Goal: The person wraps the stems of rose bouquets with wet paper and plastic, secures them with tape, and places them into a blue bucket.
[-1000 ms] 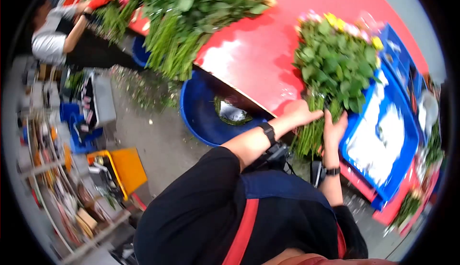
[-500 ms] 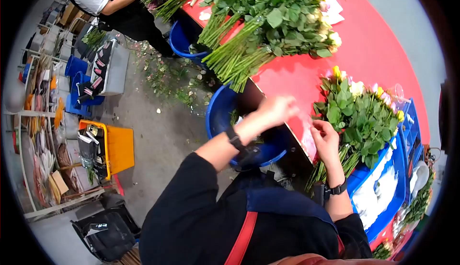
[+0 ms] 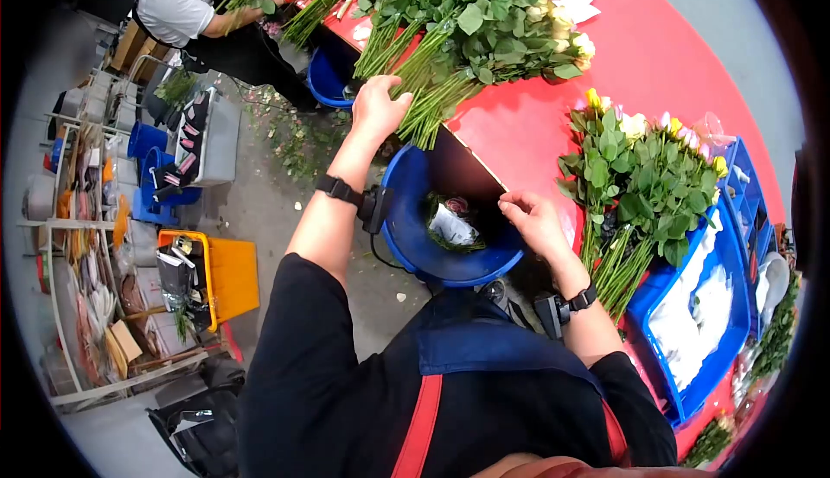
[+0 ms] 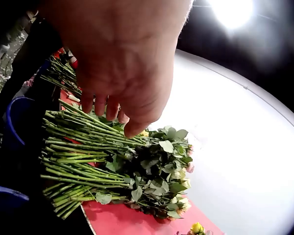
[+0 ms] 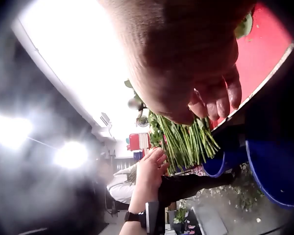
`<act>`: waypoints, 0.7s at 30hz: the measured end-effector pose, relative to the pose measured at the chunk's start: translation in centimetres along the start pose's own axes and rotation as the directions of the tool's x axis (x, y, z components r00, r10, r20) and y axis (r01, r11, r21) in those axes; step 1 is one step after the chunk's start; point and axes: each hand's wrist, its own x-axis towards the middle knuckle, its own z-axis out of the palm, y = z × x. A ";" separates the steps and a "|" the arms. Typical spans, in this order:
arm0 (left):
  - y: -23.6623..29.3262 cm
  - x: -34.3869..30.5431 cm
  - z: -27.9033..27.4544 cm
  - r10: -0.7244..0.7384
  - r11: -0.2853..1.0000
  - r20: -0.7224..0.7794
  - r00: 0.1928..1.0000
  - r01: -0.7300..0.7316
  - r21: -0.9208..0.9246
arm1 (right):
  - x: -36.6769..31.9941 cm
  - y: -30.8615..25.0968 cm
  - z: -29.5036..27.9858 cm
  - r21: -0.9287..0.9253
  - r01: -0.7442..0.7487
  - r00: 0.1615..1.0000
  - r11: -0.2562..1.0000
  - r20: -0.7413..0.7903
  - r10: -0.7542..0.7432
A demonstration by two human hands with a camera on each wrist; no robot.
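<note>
In the head view my left hand (image 3: 380,108) is at the cut ends of a big pile of roses (image 3: 471,20), its fingers spread loosely beside the green stems (image 3: 432,106). The left wrist view has the same hand (image 4: 127,73) over the stems (image 4: 88,142), fingers pointing down. My right hand (image 3: 536,221) hovers by the table's near edge, fingers loosely bent with nothing visible in them. To its right, a bunch of mixed roses (image 3: 635,180) with yellow, pink and white heads lies on the red table (image 3: 519,132), stems toward me.
Below the table edge stands a blue tub (image 3: 406,227) with scraps inside. A blue tray (image 3: 648,314) holding white material sits at the right. Another person (image 3: 177,11) with red gloves works at the far left. A yellow bin (image 3: 233,279) stands on the floor.
Both hands have left the mixed bunch. My left hand has gone left to the big pile's stems; my right hand has drawn back left to the table edge.
</note>
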 end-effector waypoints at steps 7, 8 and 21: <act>-0.6 5.9 0.8 0.005 0.995 0.249 0.969 -0.029 0.092 | -0.3 0.6 2.5 0.029 -0.098 0.994 0.995 0.055 0.096; -0.1 7.0 0.3 -0.065 0.995 0.366 0.928 0.034 0.091 | 0.4 0.5 2.9 0.000 -0.093 0.994 0.996 0.055 0.092; -6.5 15.7 4.0 0.158 0.797 0.875 0.458 0.464 -0.387 | 22.3 -2.3 11.5 0.609 -0.087 0.897 0.789 -0.296 0.328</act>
